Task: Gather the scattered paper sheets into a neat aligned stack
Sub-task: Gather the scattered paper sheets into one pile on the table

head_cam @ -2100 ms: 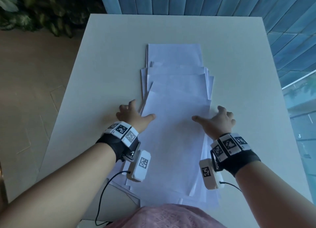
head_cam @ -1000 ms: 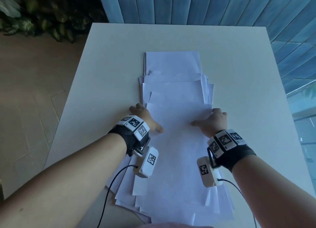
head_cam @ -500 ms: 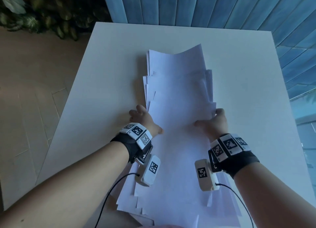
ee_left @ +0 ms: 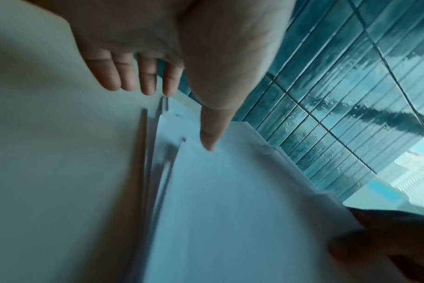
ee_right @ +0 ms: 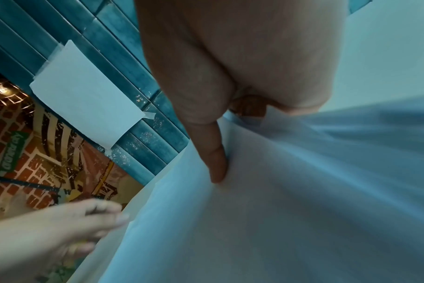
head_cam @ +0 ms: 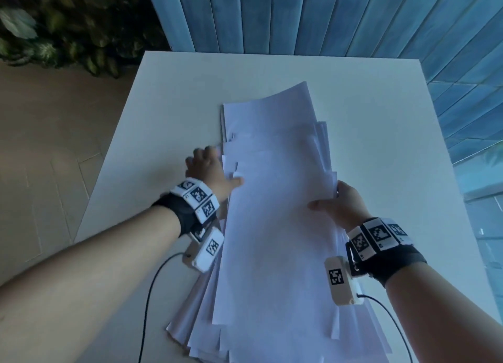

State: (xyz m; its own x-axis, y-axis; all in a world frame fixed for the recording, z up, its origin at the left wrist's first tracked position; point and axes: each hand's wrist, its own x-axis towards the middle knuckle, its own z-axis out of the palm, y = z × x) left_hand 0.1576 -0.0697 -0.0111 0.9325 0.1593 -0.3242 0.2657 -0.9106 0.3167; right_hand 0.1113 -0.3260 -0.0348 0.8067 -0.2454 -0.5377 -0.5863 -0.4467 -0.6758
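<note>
Now, the paper sheets (head_cam: 275,226) lie in a long overlapping run down the middle of the white table (head_cam: 381,112), long axis pointing straight away from the person toward the blue slatted wall (head_cam: 326,16), near ends fanned out unevenly at the table's front edge. The right side of the run is lifted and the far end curls up off the surface; the left edges lie staggered, sheet over sheet. Right hand (head_cam: 344,204) grips that right edge, thumb on top and fingers curled underneath the bundle. Left hand (head_cam: 208,172) sits at the left edge with fingers fairly straight, fingertips by the stepped sheet edges and thumb (ee_left: 209,132) lying on the top sheet; no grip there. The sheets show no print. Both wrists wear black bands with white blocks of black square marker patterns (head_cam: 200,195). In the right wrist view a blank sheet (ee_right: 85,95) is taped to the wall, and green lettering on a brick-pattern picture (ee_right: 12,155) is too blurred to read. Leafy plants (head_cam: 68,22) stand at the far left
</note>
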